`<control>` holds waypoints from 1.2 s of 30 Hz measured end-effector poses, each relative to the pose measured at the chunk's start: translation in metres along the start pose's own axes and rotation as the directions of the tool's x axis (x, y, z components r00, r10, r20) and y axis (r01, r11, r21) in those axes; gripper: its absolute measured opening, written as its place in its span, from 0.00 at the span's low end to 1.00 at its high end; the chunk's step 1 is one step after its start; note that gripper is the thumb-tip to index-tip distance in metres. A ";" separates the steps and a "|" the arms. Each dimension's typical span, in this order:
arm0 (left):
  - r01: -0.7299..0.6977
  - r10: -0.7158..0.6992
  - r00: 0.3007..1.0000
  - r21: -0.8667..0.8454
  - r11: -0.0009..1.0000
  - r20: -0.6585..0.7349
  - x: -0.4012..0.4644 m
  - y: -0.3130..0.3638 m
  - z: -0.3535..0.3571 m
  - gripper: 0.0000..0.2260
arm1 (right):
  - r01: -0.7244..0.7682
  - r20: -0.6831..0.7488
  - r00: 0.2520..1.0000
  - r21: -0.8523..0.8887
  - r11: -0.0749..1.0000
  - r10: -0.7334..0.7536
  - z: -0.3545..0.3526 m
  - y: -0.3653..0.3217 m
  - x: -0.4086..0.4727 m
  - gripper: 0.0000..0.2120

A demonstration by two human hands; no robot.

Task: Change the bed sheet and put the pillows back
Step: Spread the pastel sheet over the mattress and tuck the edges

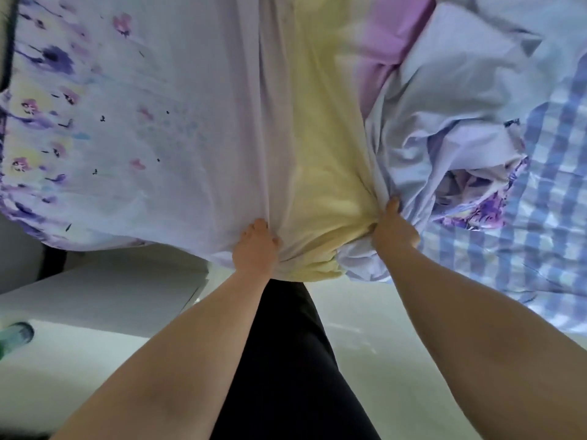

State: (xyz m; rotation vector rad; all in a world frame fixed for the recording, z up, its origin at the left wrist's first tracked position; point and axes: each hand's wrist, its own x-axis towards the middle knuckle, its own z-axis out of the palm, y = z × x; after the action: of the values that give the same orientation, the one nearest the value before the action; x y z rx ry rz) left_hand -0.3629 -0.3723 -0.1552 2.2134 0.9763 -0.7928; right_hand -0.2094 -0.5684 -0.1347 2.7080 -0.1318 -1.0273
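Note:
A pale lilac sheet [178,128] with purple flowers, a yellow band and a pink band stretches away from me across the bed. My left hand [255,249] grips its gathered near edge at the bed's side. My right hand [394,228] grips the same edge a little to the right, where the yellow band bunches up. A crumpled heap of pale lilac cloth [444,131] with a flowered corner lies just right of my right hand. No pillow is recognisable.
A blue-and-white checked cover [546,198] lies on the right part of the bed. Pale floor [365,344] runs below the bed edge. My dark-clad leg [286,360] stands between my arms. A greenish object [14,336] sits at the left edge.

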 end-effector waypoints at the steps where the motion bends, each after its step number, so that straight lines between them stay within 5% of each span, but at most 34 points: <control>1: 0.010 -0.010 1.000 -0.009 1.000 -0.019 0.000 0.000 0.000 0.12 | 0.018 0.009 1.000 -0.013 1.000 -0.018 0.008 0.013 -0.007 0.29; 6: -0.005 0.001 1.000 0.115 0.993 0.029 -0.004 0.001 -0.003 0.11 | -0.150 0.238 0.958 -0.069 0.986 0.162 0.052 0.093 -0.042 0.25; 9: 0.002 -0.007 0.999 0.089 0.996 0.047 -0.003 -0.002 -0.006 0.09 | -0.236 0.122 0.963 -0.036 0.971 0.239 0.056 0.084 -0.037 0.26; 11: -0.024 0.027 0.995 0.025 0.999 -0.100 -0.007 -0.004 -0.006 0.07 | -0.026 -0.162 0.987 -0.060 0.998 0.016 0.056 0.058 -0.028 0.28; 13: -0.102 0.099 0.963 -0.002 0.995 -0.249 -0.015 -0.005 -0.003 0.06 | 0.334 -0.278 0.883 -0.196 0.922 -0.379 0.057 0.028 -0.023 0.29; 15: -0.182 0.172 0.961 -0.029 0.983 -0.217 -0.022 -0.005 0.008 0.05 | 0.556 -0.190 0.752 -0.332 0.762 -0.631 0.058 0.006 -0.017 0.25; 17: -0.183 0.179 0.982 -0.073 0.980 -0.058 -0.026 -0.002 0.021 0.08 | 0.625 -0.104 0.696 -0.401 0.670 -0.711 0.042 -0.009 -0.011 0.18; 20: -0.126 0.135 0.984 -0.079 0.989 0.120 -0.031 0.009 0.038 0.20 | 0.767 0.063 0.615 -0.278 0.578 -0.786 0.018 -0.022 0.001 0.17; 23: -0.092 0.104 0.991 -0.136 0.986 0.086 -0.045 0.030 0.049 0.28 | 0.805 0.172 0.593 -0.115 0.582 -0.787 -0.004 -0.024 0.002 0.18; 26: -0.067 0.064 0.998 -0.148 0.987 -0.025 -0.052 0.049 0.063 0.20 | 0.828 0.425 0.542 -0.124 0.546 -0.725 -0.017 -0.028 -0.006 0.11; 29: 0.082 -0.093 0.994 -0.189 0.979 -0.050 -0.059 0.063 0.075 0.15 | 0.902 0.503 0.423 -0.150 0.406 -0.754 -0.022 -0.021 -0.008 0.22; 31: 0.365 -0.411 0.910 -0.385 0.848 -0.044 -0.068 0.081 0.083 0.14 | 0.912 0.374 0.407 -0.223 0.345 -0.834 -0.020 0.000 0.005 0.33; 33: 0.571 -0.683 0.724 -0.636 0.519 0.094 -0.075 0.105 0.089 0.16 | 0.864 0.043 0.466 -0.239 0.444 -0.884 -0.026 0.022 0.028 0.34; 34: 0.602 -0.697 0.695 -0.673 0.430 0.176 -0.078 0.118 0.095 0.18 | 0.813 -0.126 0.520 -0.231 0.535 -0.845 -0.030 0.034 0.040 0.34; 36: 0.564 -0.560 0.790 -0.654 0.504 0.249 -0.080 0.145 0.109 0.17 | 0.646 -0.251 0.716 -0.117 0.755 -0.652 -0.041 0.058 0.069 0.36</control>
State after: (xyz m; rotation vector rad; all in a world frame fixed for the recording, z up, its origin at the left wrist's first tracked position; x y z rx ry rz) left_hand -0.3236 -0.5649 -0.1301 1.2002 1.7111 -0.5296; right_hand -0.1305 -0.6278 -0.1339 2.8889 0.9505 -0.7487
